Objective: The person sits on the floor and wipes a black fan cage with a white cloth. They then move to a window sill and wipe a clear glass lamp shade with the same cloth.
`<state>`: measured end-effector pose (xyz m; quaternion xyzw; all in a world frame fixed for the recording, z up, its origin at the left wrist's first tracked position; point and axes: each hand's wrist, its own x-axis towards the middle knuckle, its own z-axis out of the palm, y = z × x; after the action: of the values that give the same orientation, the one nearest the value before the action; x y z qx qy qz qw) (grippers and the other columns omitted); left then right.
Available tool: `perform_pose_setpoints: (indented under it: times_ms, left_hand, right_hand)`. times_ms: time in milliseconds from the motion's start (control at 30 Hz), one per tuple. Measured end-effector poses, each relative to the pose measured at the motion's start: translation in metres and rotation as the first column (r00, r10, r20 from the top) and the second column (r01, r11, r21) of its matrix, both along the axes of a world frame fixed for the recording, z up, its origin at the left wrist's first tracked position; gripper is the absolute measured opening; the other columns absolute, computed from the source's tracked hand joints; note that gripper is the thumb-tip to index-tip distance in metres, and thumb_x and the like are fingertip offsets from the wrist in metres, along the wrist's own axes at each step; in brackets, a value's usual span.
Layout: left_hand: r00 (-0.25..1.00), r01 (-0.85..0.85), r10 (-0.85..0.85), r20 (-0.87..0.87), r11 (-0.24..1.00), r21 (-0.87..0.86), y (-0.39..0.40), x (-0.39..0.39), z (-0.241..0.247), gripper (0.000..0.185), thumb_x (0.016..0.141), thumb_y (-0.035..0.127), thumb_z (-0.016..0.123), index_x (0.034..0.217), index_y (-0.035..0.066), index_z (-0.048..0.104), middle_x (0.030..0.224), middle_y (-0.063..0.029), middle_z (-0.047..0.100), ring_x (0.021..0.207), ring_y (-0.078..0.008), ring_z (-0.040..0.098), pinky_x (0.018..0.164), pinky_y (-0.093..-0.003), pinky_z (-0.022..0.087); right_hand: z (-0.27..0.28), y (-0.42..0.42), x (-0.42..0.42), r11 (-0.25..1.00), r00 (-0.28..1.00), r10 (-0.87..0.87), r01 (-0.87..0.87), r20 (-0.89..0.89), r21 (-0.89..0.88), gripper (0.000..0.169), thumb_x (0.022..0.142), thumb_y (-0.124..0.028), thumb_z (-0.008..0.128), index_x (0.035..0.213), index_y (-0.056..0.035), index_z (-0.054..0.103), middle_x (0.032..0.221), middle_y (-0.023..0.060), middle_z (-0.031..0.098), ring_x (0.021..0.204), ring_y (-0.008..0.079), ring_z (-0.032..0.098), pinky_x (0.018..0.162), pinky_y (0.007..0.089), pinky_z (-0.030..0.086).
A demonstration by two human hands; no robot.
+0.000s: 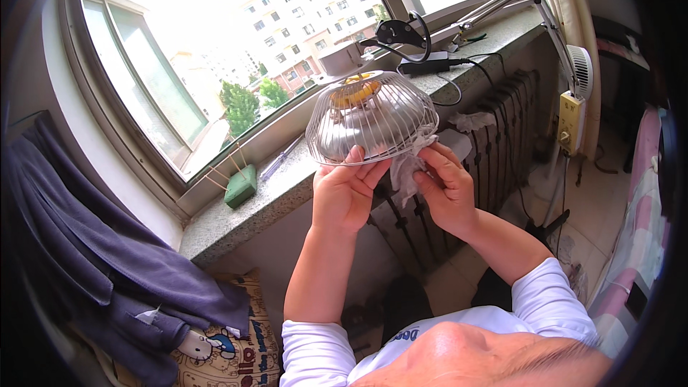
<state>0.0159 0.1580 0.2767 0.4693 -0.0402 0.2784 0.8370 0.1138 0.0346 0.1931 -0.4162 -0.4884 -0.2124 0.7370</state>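
Observation:
A lamp-like head (371,118) with a white wire guard is raised in front of the windowsill. Behind the wires shows a silvery metal bowl, with a yellow ring-shaped part (355,94) near the top. My left hand (346,193) grips the guard's lower rim, thumb over the wires. My right hand (449,188) pinches a crumpled whitish tissue or cloth (406,172) against the rim's right side. A white round housing (341,59) sits above the guard, beside a black bracket (400,33).
A granite windowsill (290,185) bears a green foam block (241,187) with thin sticks, a screwdriver (277,164) and a black power adapter (424,66). Right are a jointed metal arm (553,32), a cream control box (571,121) and a radiator (500,123). Dark cloth (107,236) hangs left.

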Motion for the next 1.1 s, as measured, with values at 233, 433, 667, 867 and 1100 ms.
perform_pose_setpoints:
  times_ms: [233,433,667,867,1100]
  left_hand:
    - [0.995,0.088,-0.085,0.048,0.994,-0.066,0.000,-0.003,-0.003,0.014,0.090,-0.001,0.044,0.098,-0.010,0.051,0.098,-0.0149,0.063,0.099,-0.0356,0.061,0.090,-0.0477,0.051]
    - [0.998,0.056,-0.056,0.004,0.997,-0.049,0.005,0.001,-0.006,0.017,0.093,0.002,0.043,0.103,-0.008,0.052,0.103,-0.0165,0.061,0.098,-0.0312,0.062,0.086,-0.0415,0.054]
    - [0.991,0.134,-0.133,0.032,0.990,-0.034,0.007,-0.002,-0.006,0.021,0.092,0.001,0.047,0.109,-0.009,0.051,0.104,-0.0161,0.062,0.098,-0.0270,0.062,0.089,-0.0413,0.052]
    - [0.993,0.108,-0.109,0.040,0.994,0.007,0.006,0.002,-0.007,0.019,0.091,0.002,0.048,0.108,-0.007,0.052,0.105,-0.0155,0.061,0.096,-0.0235,0.062,0.085,-0.0364,0.052]
    - [0.996,0.073,-0.072,0.044,0.997,0.001,0.012,0.005,-0.019,0.021,0.091,0.004,0.051,0.109,-0.006,0.051,0.104,-0.0141,0.060,0.093,-0.0216,0.061,0.081,-0.0334,0.052]
  right_hand:
    - [0.004,0.003,0.004,0.966,0.956,-0.255,0.245,0.144,0.081,0.030,0.082,0.008,0.054,0.112,0.0046,0.058,0.117,0.0177,0.057,0.108,0.0270,0.056,0.089,0.0299,0.043]
    - [0.008,0.000,0.001,0.971,0.958,-0.234,0.221,0.163,0.094,0.030,0.084,0.003,0.055,0.114,0.0033,0.058,0.123,0.0191,0.054,0.111,0.0262,0.055,0.092,0.0311,0.041]
    - [0.041,-0.008,0.009,0.839,0.641,-0.421,0.544,0.642,0.007,0.044,0.076,-0.007,0.062,0.119,-0.0051,0.055,0.114,0.0142,0.059,0.110,0.0226,0.054,0.095,0.0346,0.030]
    - [0.054,0.000,0.019,0.757,0.418,-0.414,0.651,0.809,0.052,0.041,0.074,-0.008,0.059,0.114,-0.0070,0.056,0.106,0.0101,0.062,0.097,0.0239,0.061,0.093,0.0395,0.039]
    - [0.083,0.000,0.002,0.807,0.586,-0.126,0.530,0.800,-0.261,0.050,0.067,-0.011,0.062,0.116,-0.0040,0.052,0.106,0.0143,0.061,0.098,0.0282,0.061,0.097,0.0450,0.040]
